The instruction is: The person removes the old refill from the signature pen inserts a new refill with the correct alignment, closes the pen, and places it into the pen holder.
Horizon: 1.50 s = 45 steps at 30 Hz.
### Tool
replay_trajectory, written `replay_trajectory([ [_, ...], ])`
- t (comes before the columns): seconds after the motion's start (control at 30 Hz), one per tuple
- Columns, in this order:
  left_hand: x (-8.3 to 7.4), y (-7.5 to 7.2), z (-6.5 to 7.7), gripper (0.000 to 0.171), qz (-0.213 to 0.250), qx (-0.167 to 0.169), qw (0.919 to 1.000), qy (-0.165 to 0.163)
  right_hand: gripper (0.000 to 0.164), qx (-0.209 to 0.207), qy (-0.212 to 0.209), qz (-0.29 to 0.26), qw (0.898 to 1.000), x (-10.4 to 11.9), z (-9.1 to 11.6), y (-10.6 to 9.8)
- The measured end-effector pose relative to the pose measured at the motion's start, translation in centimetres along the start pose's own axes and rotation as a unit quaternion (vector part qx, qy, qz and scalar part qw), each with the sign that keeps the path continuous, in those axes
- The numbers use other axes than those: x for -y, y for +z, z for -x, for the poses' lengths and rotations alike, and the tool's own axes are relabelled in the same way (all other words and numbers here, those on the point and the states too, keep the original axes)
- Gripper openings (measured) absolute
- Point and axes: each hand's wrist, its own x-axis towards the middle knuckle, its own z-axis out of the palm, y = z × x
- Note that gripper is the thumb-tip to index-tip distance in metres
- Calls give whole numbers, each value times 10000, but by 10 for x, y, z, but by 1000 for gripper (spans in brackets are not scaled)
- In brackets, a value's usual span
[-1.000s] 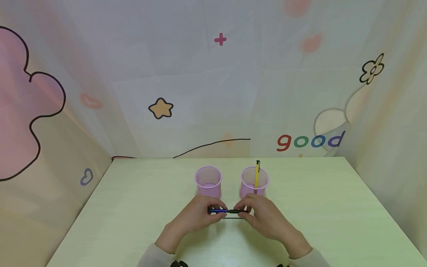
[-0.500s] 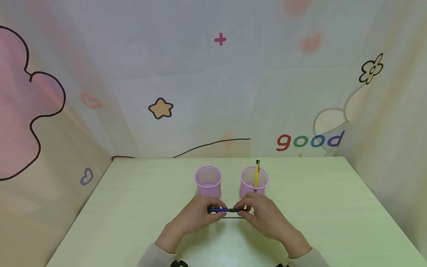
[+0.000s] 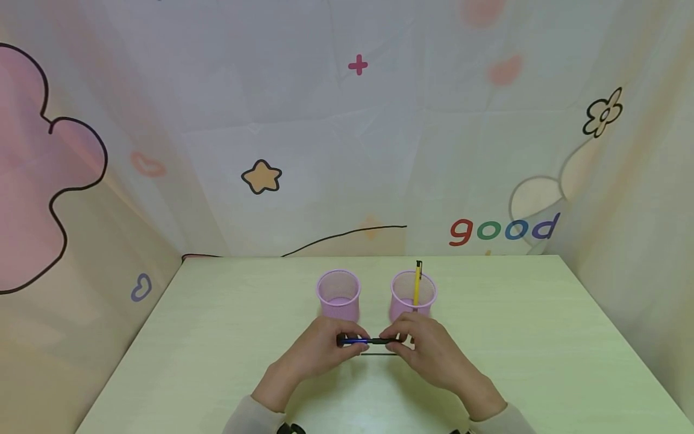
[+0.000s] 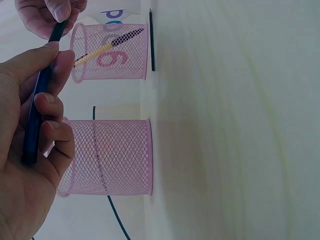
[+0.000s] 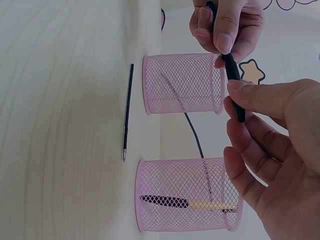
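Note:
Between both hands, level above the table, is a pen (image 3: 355,341) with a blue barrel and a black grip section. My left hand (image 3: 320,349) pinches the blue barrel between thumb and fingers. The black end is pinched by my right hand (image 3: 434,355), its tip end showing below the thumb in the right wrist view. A dark pen refill (image 5: 128,110) with a metal tip lies on the table beneath the hands. Just beyond the hands stand two pink mesh pen cups, the left cup (image 3: 340,312) and the right cup (image 3: 400,308). A yellow pen (image 3: 417,286) leans in the right cup.
The pale wooden table (image 3: 228,319) stretches to both sides of the hands. Behind it hangs a printed curtain (image 3: 325,138) with a star, coloured letters and flower shapes. More curtain encloses the left and right sides.

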Motion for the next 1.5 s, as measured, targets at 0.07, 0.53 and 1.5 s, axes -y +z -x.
replay_trajectory([
  [0.07,0,0,0,17,-24,-12,10000,17,20,7,6,-22,10000,0,0,0],
  [0.53,1,0,0,14,-13,-5,10000,69,24,-43,15,-172,9998,-1,-1,2],
  [1.5,1,0,2,15,69,80,9999,14,24,-73,-108,-336,9994,-4,-1,7],
])
